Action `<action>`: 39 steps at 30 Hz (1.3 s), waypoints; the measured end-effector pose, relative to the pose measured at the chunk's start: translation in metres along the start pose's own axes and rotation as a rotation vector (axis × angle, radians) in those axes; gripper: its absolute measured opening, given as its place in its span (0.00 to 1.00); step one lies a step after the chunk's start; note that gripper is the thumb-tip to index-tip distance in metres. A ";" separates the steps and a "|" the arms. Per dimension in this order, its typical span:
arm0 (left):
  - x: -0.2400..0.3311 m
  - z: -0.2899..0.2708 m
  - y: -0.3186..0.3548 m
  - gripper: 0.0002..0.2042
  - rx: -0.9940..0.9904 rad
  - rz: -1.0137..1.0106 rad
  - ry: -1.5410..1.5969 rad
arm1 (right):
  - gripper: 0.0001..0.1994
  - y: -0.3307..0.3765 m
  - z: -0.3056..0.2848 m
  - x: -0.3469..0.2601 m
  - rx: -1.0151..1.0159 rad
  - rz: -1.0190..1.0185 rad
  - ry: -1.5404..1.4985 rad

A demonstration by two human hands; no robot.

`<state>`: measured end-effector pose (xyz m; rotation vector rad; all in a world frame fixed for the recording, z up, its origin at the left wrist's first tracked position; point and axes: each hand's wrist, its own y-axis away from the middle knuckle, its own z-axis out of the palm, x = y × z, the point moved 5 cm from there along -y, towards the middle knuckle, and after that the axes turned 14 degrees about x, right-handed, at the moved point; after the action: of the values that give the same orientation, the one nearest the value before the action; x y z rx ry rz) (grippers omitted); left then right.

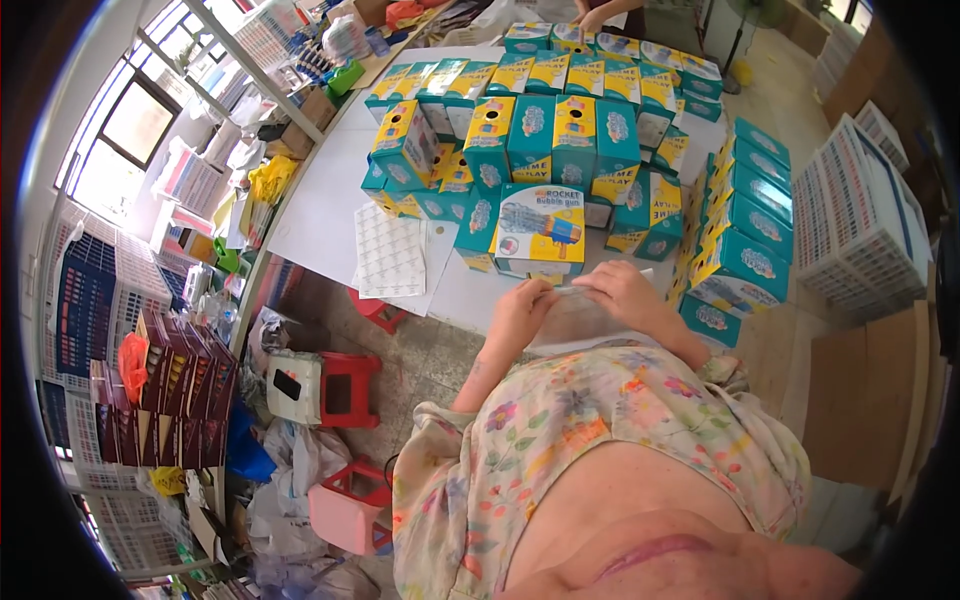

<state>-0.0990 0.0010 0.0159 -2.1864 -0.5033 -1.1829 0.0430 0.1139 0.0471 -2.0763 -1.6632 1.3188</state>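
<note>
My left hand (527,312) and my right hand (622,296) are close together at the near edge of the table, fingers pinched. Between them is a thin, pale, translucent sheet (578,320), gripped at its upper edge; its exact kind is unclear. Just beyond my fingers stands a teal, white and yellow toy box (540,228) with a bubble gun pictured on its front. Left of it, a white sheet with a printed grid (390,252) lies flat on the white table (318,205).
Rows of similar boxes (575,135) cover the table, with another stack (745,225) at the right. A person's hands (592,18) touch boxes at the far end. White crates (860,215) stand right; red stools (350,390) and a loaded shelf (165,390) are left.
</note>
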 end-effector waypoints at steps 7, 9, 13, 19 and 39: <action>-0.008 0.003 0.000 0.08 0.000 -0.241 0.072 | 0.11 -0.007 0.001 -0.015 0.147 -0.140 0.093; -0.014 0.004 0.000 0.09 -0.012 -0.274 0.047 | 0.12 -0.004 0.001 -0.021 0.178 -0.267 0.174; -0.026 0.009 0.001 0.10 -0.044 -0.297 0.102 | 0.14 0.001 0.003 -0.020 0.162 -0.244 0.141; -0.025 0.009 0.000 0.11 -0.026 -0.271 0.110 | 0.13 0.001 0.003 -0.009 0.212 -0.082 0.096; 0.000 0.031 0.022 0.04 -0.180 0.360 -0.297 | 0.06 -0.040 0.005 0.087 0.163 0.427 -0.204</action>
<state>-0.0674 0.0050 -0.0040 -2.4915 -0.1115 -0.7402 0.0101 0.2008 0.0238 -2.3434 -1.1589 1.7777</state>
